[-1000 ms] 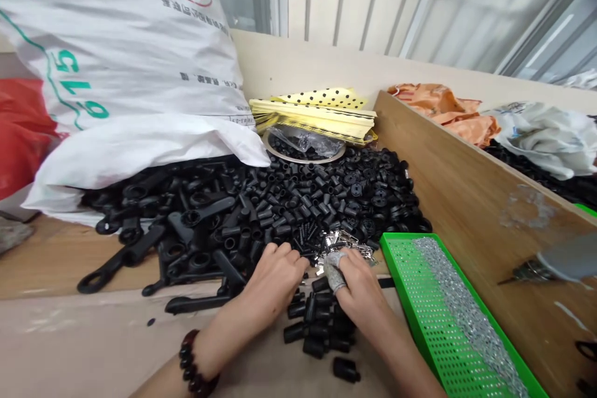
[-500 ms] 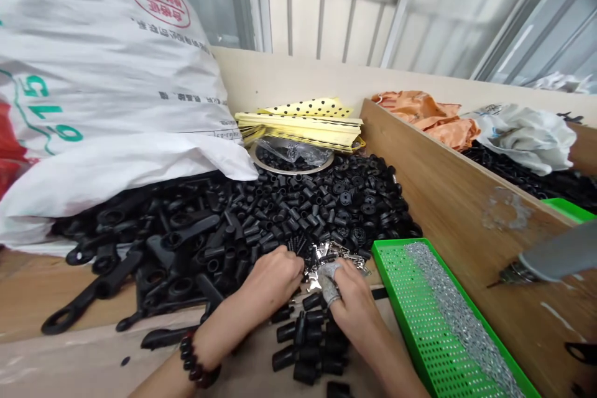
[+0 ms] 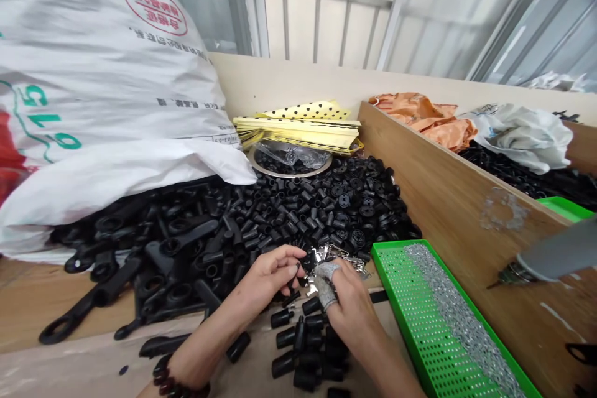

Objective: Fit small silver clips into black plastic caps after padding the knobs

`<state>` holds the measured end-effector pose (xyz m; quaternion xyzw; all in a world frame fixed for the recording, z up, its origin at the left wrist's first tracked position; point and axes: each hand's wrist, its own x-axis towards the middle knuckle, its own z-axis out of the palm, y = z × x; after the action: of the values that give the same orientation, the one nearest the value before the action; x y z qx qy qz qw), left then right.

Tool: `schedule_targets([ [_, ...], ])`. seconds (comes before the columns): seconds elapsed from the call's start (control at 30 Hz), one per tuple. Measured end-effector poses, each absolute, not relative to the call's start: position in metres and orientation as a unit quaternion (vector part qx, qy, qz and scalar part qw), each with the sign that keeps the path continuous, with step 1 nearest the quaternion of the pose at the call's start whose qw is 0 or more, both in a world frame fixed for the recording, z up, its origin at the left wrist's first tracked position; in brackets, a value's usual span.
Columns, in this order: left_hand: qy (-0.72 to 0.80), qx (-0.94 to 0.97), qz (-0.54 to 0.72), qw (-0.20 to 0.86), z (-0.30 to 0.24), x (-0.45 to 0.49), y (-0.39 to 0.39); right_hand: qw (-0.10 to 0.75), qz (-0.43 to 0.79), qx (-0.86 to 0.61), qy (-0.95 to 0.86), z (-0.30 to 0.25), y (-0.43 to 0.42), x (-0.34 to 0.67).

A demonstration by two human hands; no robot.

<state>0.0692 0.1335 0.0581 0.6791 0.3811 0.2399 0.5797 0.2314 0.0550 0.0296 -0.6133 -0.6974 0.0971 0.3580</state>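
My left hand [image 3: 273, 270] has its fingers curled, with thumb and fingertips pinched at a small black part, partly hidden. Close beside it is my right hand [image 3: 349, 298], grey coverings wrapped on its thumb and a finger. Its fingers are bent together at the edge of a pile of shiny metal clips [image 3: 342, 254]; what they hold is hidden. Short black sleeves [image 3: 305, 360] are grouped on the table just below both hands. A heap of small black tubes [image 3: 284, 205] lies beyond them.
Long black handles [image 3: 116, 273] lie at left beneath a big white sack [image 3: 107, 74]. A green perforated tray [image 3: 415, 305] of small metal pieces stands at right, alongside a wooden divider [image 3: 420, 161] and a grey power driver [image 3: 555, 258]. Behind are a metal bowl [image 3: 254, 165] and yellow dotted sheets [image 3: 298, 127].
My left hand has turned, its fingers lifting from the heap and pinching near the right hand. A black sleeve now shows below my left forearm. The right hand has barely moved.
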Motion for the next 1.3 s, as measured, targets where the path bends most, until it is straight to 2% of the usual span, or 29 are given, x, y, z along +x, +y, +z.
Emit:
schedule_targets([
  [0.17,0.350,0.635,0.248,0.643,0.054,0.064,0.126,0.328,0.103,-0.595,-0.726,0.035,0.051,0.224],
  [0.37,0.339,0.660,0.250,0.622,0.044,0.063,0.120,0.275,0.060,-0.566,-0.775,0.025,0.050,0.224],
  [0.67,0.325,0.701,0.231,0.592,0.055,0.054,0.118,0.306,0.185,-0.523,-0.774,0.031,0.049,0.228],
  [0.83,0.324,0.723,0.209,0.573,0.063,0.047,0.116,0.297,0.220,-0.515,-0.774,0.036,0.048,0.226],
  [0.9,0.342,0.765,0.204,0.506,0.066,0.038,0.111,0.298,0.213,-0.513,-0.777,0.037,0.047,0.227],
  [0.97,0.385,0.830,0.177,0.363,0.066,0.026,0.101,0.313,0.204,-0.519,-0.769,0.039,0.047,0.229],
  [1.03,0.439,0.870,0.092,0.204,0.062,0.015,0.089,0.337,0.203,-0.531,-0.751,0.040,0.047,0.231],
  [1.1,0.474,0.872,-0.025,0.115,0.056,0.007,0.076,0.355,0.205,-0.537,-0.737,0.041,0.047,0.232],
  [1.17,0.482,0.866,-0.097,0.093,0.048,0.003,0.068,0.364,0.204,-0.535,-0.735,0.043,0.046,0.232],
  [1.2,0.481,0.865,-0.095,0.103,0.046,0.002,0.066,0.367,0.203,-0.531,-0.737,0.044,0.044,0.231],
  [1.3,0.489,0.844,0.058,0.213,0.043,0.001,0.069,0.373,0.201,-0.514,-0.746,0.051,0.035,0.226],
])
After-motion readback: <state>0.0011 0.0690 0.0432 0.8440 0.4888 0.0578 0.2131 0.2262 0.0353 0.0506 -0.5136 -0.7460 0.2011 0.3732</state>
